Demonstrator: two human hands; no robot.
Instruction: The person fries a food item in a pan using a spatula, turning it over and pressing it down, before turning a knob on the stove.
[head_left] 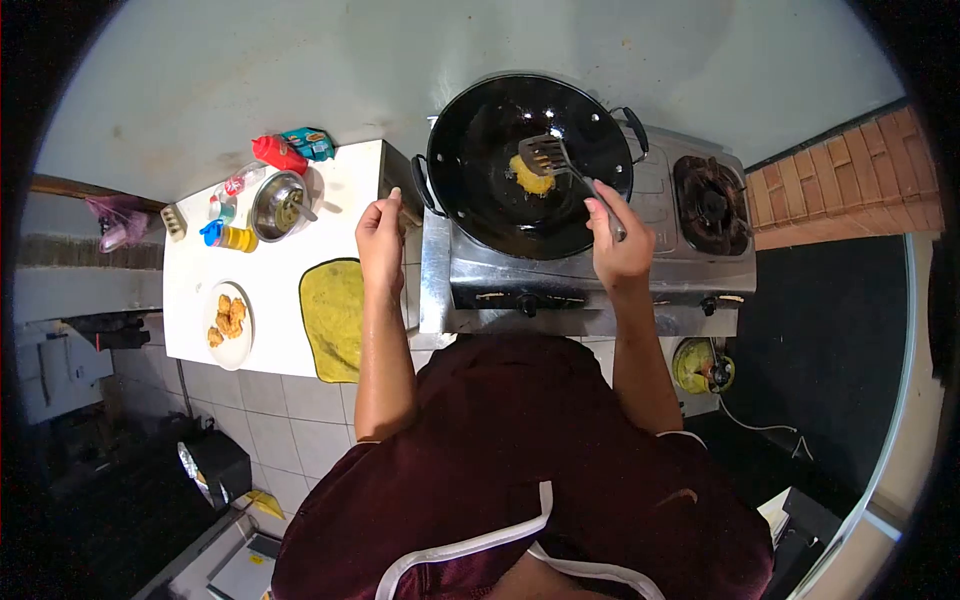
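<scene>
My right hand (622, 240) is closed round the handle of a slotted metal spatula (578, 176). The spatula's head is over a yellow piece of frying food (532, 180), partly covering it. That food lies in the bottom of a large black wok (485, 205) with two side handles. My left hand (380, 243) hovers in a loose fist with the thumb up, left of the wok's left handle (427, 186) and apart from it. Nothing shows in its fingers.
The wok sits on a steel gas stove with a second burner (712, 205) at right. On the white table at left are a plate (233, 352) of fried pieces, a metal bowl (268, 215), a yellow bottle (238, 238), a red bottle (278, 154) and a green cloth (332, 315).
</scene>
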